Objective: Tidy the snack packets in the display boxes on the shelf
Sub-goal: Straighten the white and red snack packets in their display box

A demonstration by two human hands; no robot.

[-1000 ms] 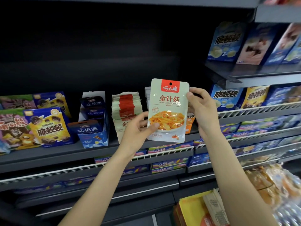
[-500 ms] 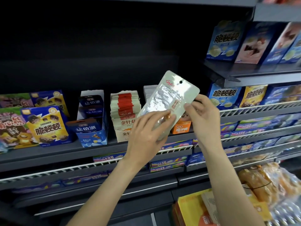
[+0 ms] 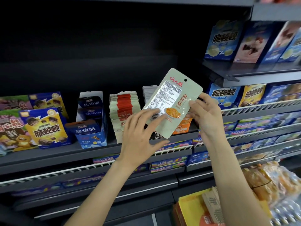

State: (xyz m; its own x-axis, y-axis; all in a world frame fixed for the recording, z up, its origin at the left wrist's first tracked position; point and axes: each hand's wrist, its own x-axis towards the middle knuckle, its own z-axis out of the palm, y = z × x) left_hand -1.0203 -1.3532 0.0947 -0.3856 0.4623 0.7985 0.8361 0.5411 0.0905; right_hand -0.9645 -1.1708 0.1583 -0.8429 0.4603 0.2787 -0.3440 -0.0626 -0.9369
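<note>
Packet: I held a pale green snack packet (image 3: 171,105) up in front of the shelf (image 3: 65,152), tilted, its printed back towards me, hang hole at the top.
Right hand: my right hand (image 3: 206,118) gripped the packet's right edge, fingers curled round it.
Left hand: my left hand (image 3: 143,136) had its fingers spread and nearly straight, fingertips touching the packet's lower left face.
Display box: behind the packet stood a display box (image 3: 124,115) packed with matching red-and-green packets.
Neighbours: a blue display box (image 3: 91,124) stood to its left, an orange box (image 3: 181,126) behind the packet's lower end.
</note>
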